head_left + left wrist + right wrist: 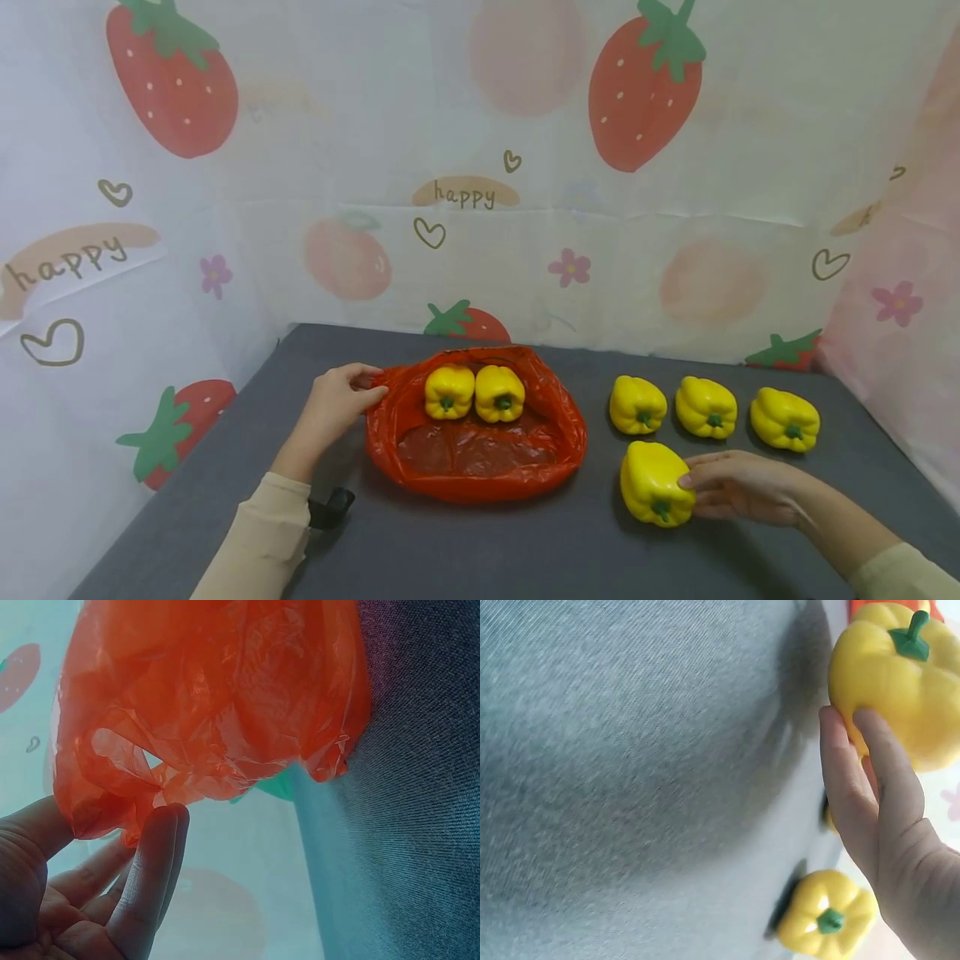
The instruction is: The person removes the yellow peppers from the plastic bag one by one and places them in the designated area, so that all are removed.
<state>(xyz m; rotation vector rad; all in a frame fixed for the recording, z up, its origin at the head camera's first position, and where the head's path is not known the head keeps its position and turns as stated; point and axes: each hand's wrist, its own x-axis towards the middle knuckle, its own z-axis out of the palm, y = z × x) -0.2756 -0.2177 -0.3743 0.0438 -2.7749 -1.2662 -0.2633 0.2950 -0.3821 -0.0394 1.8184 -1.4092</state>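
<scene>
A red plastic bag [480, 487] lies spread wide on the table, its mouth facing up. Inside it, at the back, two yellow bell peppers [449, 392] sit side by side. My left hand [337, 404] pinches the bag's left edge; the left wrist view shows the crumpled red film [225, 697] between thumb and fingers. To the right of the bag, my right hand [750, 487] holds another yellow bell pepper [656, 485] by its right side, green stem toward me. In the right wrist view this pepper [900, 682] is raised off the table.
Three more yellow bell peppers stand in a row at the back right: a left one [637, 405], a middle one [706, 407] and a right one [784, 419]. Fruit-printed cloth [465, 275] walls in the dark grey table [480, 558] at the back and sides.
</scene>
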